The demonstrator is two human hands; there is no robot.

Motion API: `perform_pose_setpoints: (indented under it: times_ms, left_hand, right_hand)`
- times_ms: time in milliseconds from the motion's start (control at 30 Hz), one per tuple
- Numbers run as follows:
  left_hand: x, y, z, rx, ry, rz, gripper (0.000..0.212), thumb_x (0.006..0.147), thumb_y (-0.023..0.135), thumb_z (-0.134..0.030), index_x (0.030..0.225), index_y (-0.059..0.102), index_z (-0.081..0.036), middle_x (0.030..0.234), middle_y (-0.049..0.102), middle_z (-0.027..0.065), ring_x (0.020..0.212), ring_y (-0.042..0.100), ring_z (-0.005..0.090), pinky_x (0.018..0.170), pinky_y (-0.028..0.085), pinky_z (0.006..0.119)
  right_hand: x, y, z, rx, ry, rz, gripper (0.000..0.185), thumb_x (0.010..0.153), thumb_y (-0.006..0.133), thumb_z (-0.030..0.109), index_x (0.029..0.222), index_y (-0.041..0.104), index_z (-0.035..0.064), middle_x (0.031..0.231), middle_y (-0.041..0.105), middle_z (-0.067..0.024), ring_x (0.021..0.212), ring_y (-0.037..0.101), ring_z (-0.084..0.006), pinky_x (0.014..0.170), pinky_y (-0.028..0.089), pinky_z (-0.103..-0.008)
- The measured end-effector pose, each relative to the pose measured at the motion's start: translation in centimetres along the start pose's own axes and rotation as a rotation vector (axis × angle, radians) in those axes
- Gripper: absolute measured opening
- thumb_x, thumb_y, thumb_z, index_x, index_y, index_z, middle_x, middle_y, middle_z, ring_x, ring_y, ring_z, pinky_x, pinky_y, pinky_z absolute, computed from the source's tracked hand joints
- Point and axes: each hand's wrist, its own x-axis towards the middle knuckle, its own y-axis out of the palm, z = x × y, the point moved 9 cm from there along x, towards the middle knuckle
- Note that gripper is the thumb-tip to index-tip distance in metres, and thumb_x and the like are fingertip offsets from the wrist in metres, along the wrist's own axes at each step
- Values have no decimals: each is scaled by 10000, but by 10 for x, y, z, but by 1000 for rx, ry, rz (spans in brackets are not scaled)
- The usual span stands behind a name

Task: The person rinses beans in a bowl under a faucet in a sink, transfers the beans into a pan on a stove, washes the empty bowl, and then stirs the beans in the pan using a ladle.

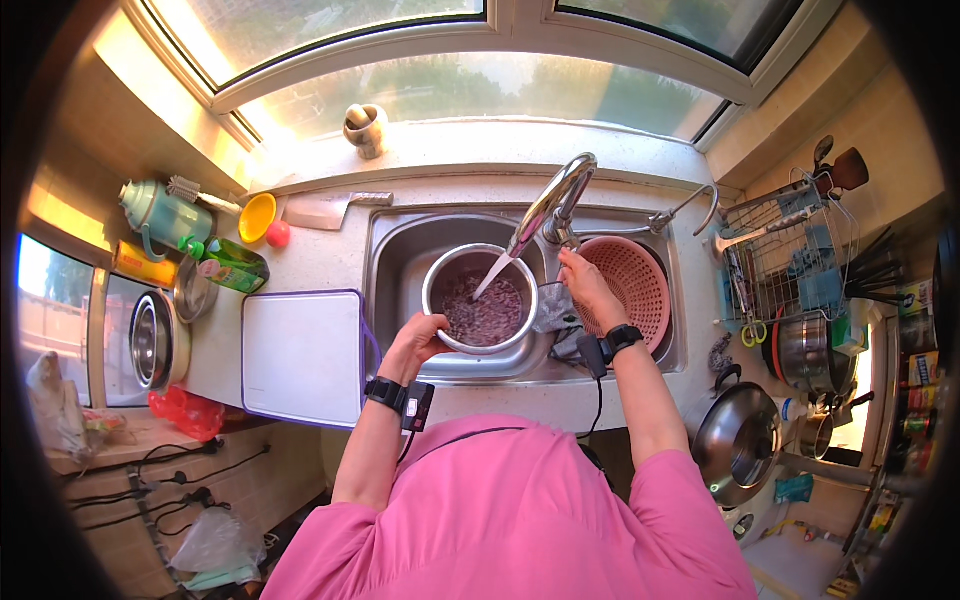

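My left hand (421,339) grips the rim of a round metal pot (531,300) at its lower left, over the left sink basin (397,255). Inside the pot, reddish-purple grains or beans (495,315) lie in water. A chrome faucet (551,195) pours a stream of water into it. My right hand (589,281) has its fingers at the faucet's base, by the lever, which they partly hide. Below that hand, a pink plastic colander (637,285) sits in the right basin. A grey cloth (556,306) lies over the divider between the basins.
Left of the sink lie a white cutting board (304,356), a cleaver (319,211), a yellow bowl (257,217) and a green dish-soap bottle (236,264). To the right stand a wire utensil rack (795,255) and a lidded wok (739,442). A mortar (366,135) stands on the windowsill.
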Motion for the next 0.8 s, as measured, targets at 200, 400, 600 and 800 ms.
perform_pose_setpoints:
  times_ms: [200, 400, 600, 800]
  left_hand:
    - [-1, -9, -30, 14, 150, -53, 400, 710, 432, 90, 1110, 427, 92, 1008, 551, 227, 843, 616, 362, 776, 523, 550]
    - [21, 11, -17, -122, 94, 71, 400, 707, 436, 96, 1106, 417, 119, 1063, 520, 262, 947, 580, 389, 847, 487, 569]
    - [12, 6, 2, -68, -11, 29, 363, 712, 436, 90, 1069, 396, 139, 1055, 492, 268, 913, 589, 406, 816, 489, 599]
    - [-12, -17, -13, -21, 63, -43, 328, 703, 442, 85, 1027, 422, 137, 995, 523, 257, 853, 612, 400, 746, 522, 586]
  right_hand:
    - [3, 2, 1, -6, 37, 26, 344, 859, 497, 29, 1200, 520, -17, 1169, 586, -150, 772, 639, -219, 723, 511, -309]
    - [3, 2, -2, 12, 80, 53, 358, 857, 500, 22, 1213, 510, -15, 1124, 610, -149, 764, 638, -205, 709, 511, -303]
    - [3, 2, -4, 13, 53, 39, 366, 856, 503, 25, 1220, 505, -11, 1111, 615, -154, 747, 637, -204, 699, 512, -302]
    - [3, 2, 0, 12, 66, 32, 344, 849, 504, 20, 1190, 528, -18, 1149, 598, -150, 719, 634, -208, 697, 515, -306]
